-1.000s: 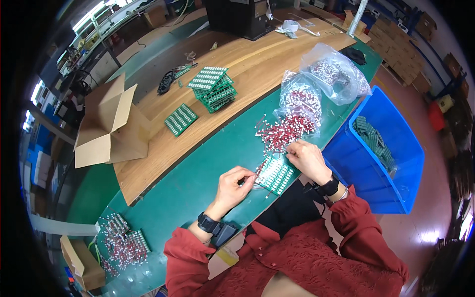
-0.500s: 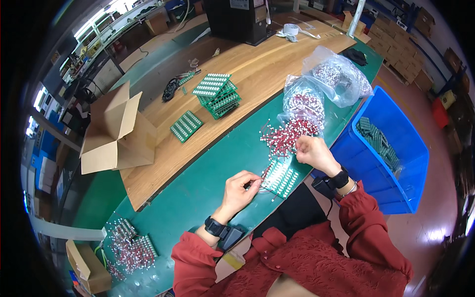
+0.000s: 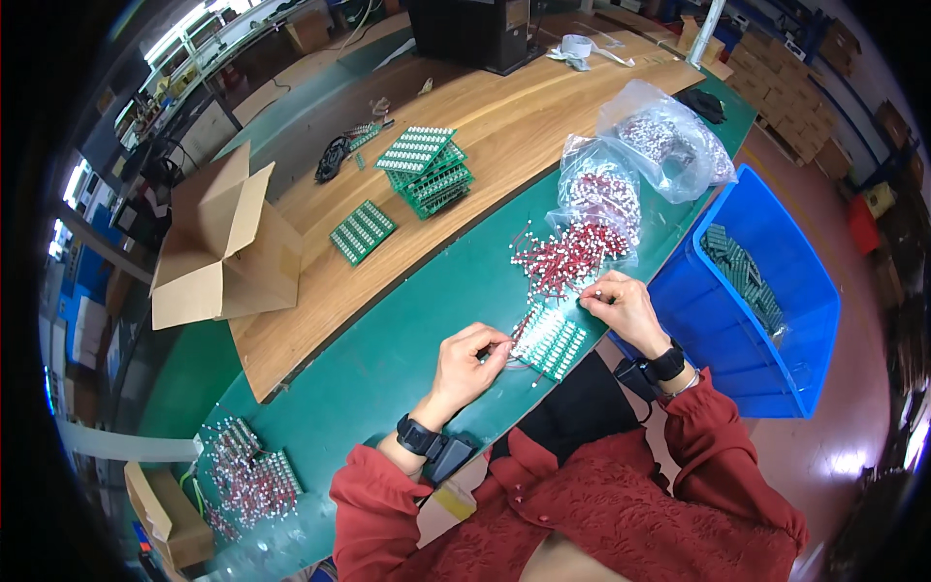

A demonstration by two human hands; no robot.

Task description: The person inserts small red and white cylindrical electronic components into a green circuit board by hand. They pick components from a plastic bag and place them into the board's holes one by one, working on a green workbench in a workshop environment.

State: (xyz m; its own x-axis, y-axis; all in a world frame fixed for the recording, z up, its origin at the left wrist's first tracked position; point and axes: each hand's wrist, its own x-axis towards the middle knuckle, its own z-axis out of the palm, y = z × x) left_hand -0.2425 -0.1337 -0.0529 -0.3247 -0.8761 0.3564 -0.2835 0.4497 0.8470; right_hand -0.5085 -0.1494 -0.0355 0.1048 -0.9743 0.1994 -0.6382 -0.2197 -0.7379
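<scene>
A green circuit board panel [image 3: 555, 349] with rows of white parts lies on the green tabletop in front of me, its upper part washed out by bright light. At its left edge my left hand [image 3: 467, 367] is closed in a pinch; red wires [image 3: 525, 325] run along that edge near the fingertips. Above the panel's right corner my right hand [image 3: 626, 310] is pinched too, and what it holds is too small to make out. Just beyond lies a loose pile of red wires with white connectors [image 3: 567, 254], spilling from a clear plastic bag [image 3: 603, 184].
Another clear bag [image 3: 669, 136] sits behind. A blue bin [image 3: 776, 339] with green boards stands right. Stacked board panels [image 3: 424, 165], a single panel [image 3: 363, 232] and an open cardboard box [image 3: 233, 252] are on the wooden board. Wired boards [image 3: 254, 475] lie lower left.
My right hand has moved slightly down, away from the wire pile toward the panel, fingertips still together. The left hand stays at the panel's left edge. The view has shifted slightly.
</scene>
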